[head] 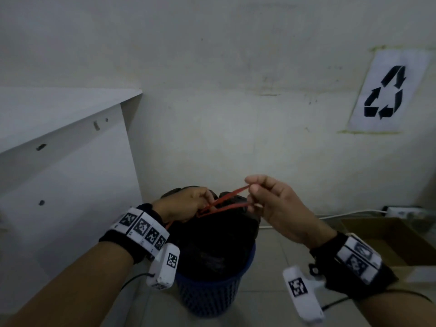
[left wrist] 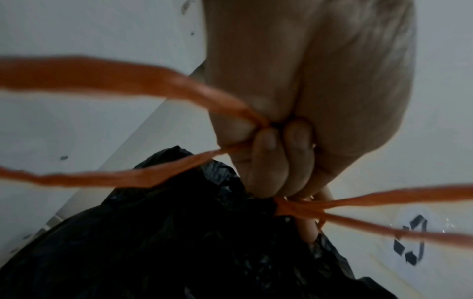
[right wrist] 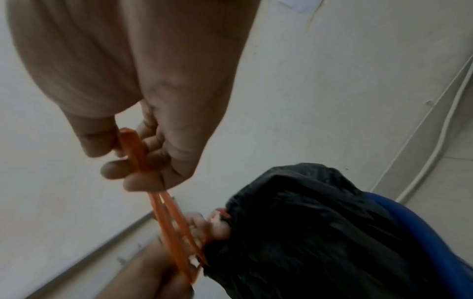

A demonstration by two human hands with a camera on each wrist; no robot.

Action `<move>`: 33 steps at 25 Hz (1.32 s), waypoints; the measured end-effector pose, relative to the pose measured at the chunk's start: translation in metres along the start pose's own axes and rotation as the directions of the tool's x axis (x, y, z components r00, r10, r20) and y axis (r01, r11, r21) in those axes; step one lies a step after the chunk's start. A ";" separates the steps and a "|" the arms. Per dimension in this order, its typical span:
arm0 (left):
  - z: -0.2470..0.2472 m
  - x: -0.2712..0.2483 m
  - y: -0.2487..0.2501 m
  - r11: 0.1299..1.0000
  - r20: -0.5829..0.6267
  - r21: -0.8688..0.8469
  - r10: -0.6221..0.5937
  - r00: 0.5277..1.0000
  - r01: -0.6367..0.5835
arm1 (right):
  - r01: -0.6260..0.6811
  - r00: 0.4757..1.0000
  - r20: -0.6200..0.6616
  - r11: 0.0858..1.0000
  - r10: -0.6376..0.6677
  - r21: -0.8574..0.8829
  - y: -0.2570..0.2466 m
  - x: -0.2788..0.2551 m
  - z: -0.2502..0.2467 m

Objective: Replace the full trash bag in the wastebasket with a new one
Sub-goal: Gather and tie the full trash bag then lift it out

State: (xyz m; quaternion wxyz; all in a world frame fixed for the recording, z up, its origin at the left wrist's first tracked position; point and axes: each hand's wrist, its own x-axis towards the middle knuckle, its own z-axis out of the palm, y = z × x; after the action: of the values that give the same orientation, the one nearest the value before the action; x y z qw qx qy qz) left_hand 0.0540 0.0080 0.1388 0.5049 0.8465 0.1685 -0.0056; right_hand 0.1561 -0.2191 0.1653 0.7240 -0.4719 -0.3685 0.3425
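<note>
A full black trash bag (head: 212, 241) bulges out of a blue mesh wastebasket (head: 210, 296) on the floor by the wall. Its red drawstring (head: 230, 195) is pulled out in loops over the gathered mouth. My left hand (head: 188, 204) sits at the bag's mouth, fingers (left wrist: 266, 159) curled round one drawstring loop (left wrist: 143, 178). My right hand (head: 264, 197), higher and to the right, pinches the other loop (right wrist: 133, 145) and stretches it taut. The bag (right wrist: 320, 232) and the basket's blue rim (right wrist: 414, 226) show in the right wrist view.
A white cabinet (head: 61, 161) stands close on the left. The wall behind carries a recycling sign (head: 387, 93). An open cardboard box (head: 389, 239) sits on the floor at right, with a power strip (head: 403, 211) and white cable along the wall.
</note>
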 end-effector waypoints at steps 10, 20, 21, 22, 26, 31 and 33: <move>0.018 -0.024 0.002 0.975 -0.206 -0.065 0.196 0.959 -0.213 | 0.171 0.933 -0.212 0.875 -0.292 -0.454 -0.007 0.057 -0.013; 0.024 -0.025 0.007 0.985 -0.268 -0.169 -0.022 0.963 -0.025 | 0.279 0.932 0.128 0.446 -0.339 -0.851 0.093 0.049 0.022; 0.025 -0.026 0.009 0.986 -0.272 -0.164 -0.040 0.962 -0.005 | 0.283 0.920 0.109 0.449 -0.375 -0.848 0.096 0.048 0.020; 0.025 -0.029 0.012 0.992 -0.278 -0.123 -0.051 0.959 0.018 | 0.291 0.912 0.103 0.447 -0.398 -0.846 0.098 0.048 0.017; 0.027 -0.033 0.024 0.952 -0.163 0.292 -0.051 0.985 0.098 | 0.356 0.882 0.202 0.323 -0.425 -0.877 0.102 0.043 0.012; 0.031 -0.033 0.016 0.882 -0.154 0.471 0.076 0.985 0.006 | 0.281 0.939 0.177 0.362 -0.294 -0.889 0.107 0.049 0.003; 0.037 -0.036 0.013 0.885 -0.233 0.461 0.185 0.955 -0.058 | 0.237 0.965 0.165 0.407 -0.206 -0.882 0.103 0.051 0.001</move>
State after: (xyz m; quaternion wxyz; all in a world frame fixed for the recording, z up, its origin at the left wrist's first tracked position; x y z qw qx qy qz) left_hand 0.0300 -0.0393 0.1384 0.2674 0.9417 0.1762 0.1032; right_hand 0.1653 -0.1423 0.0799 0.3975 -0.7245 -0.5631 0.0038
